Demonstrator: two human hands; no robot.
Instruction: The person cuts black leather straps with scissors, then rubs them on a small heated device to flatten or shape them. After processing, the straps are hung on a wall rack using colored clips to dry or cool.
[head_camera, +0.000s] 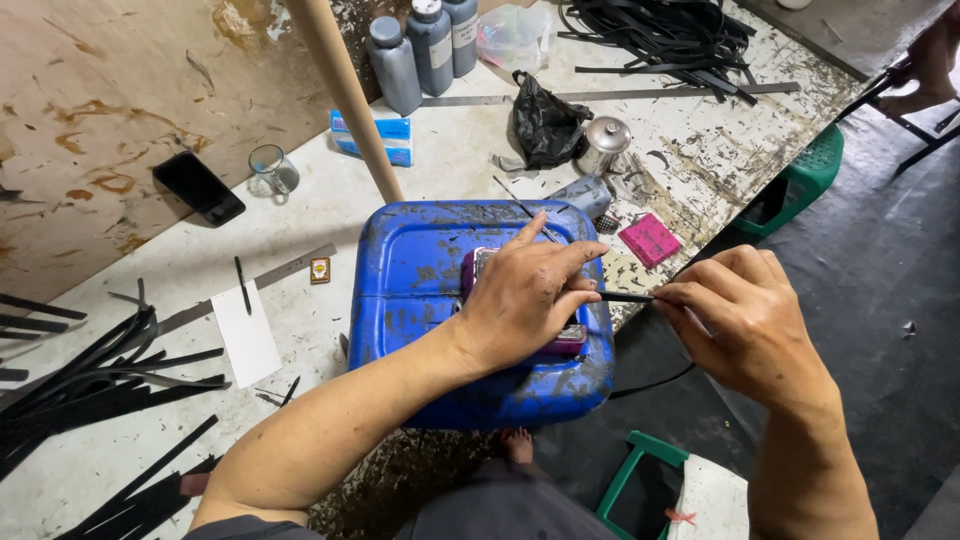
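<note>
left hand (520, 300): bare, no glove | right hand (745, 325): bare, no glove | arms: no sleeves | foot (517, 445): bare | clothes: dark grey

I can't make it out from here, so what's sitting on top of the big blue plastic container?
On the blue plastic container lies a small purple block, mostly covered by the left hand. The right hand pulls a thin black strip from it. The block's middle is hidden.

- Blue canister (420, 270): scuffed w/ dark smears.
- Purple-pink block (572, 340) on canister top.
- Black strip (625, 297) at canister's right edge.
- Pink pad (650, 239) right of canister.
- 3 grey bottles (425, 45) behind canister.
- Black phone (198, 187) left of canister.
- White paper (247, 335), black pen (243, 285) left of canister.
- Green stool (805, 175) far right of canister.
</note>
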